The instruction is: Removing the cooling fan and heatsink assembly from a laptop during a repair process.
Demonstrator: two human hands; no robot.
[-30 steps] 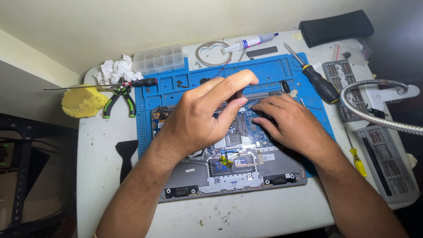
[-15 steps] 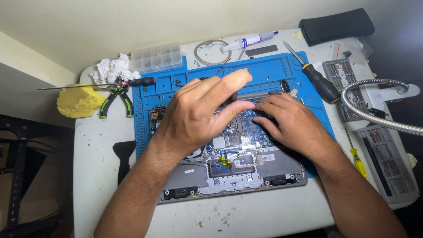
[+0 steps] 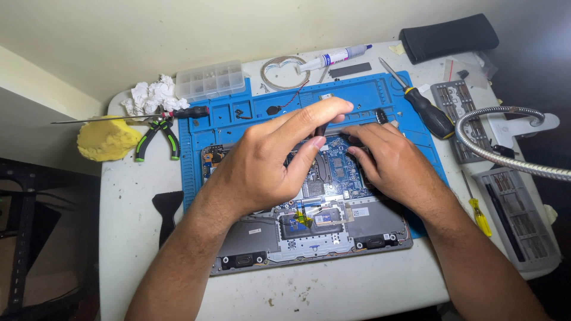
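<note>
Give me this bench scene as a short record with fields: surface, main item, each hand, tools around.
surface: white table with a blue mat
main item: opened laptop, board exposed, lying on the mat
left hand: over the board, fingers pinching a small dark tool
right hand: fingertips on the board beside the left hand
left of mat: pliers, yellow sponge, crumpled tissue
back: clear parts box, syringe
right: black screwdriver, yellow screwdriver, bit tray, gooseneck lamp arm
</note>
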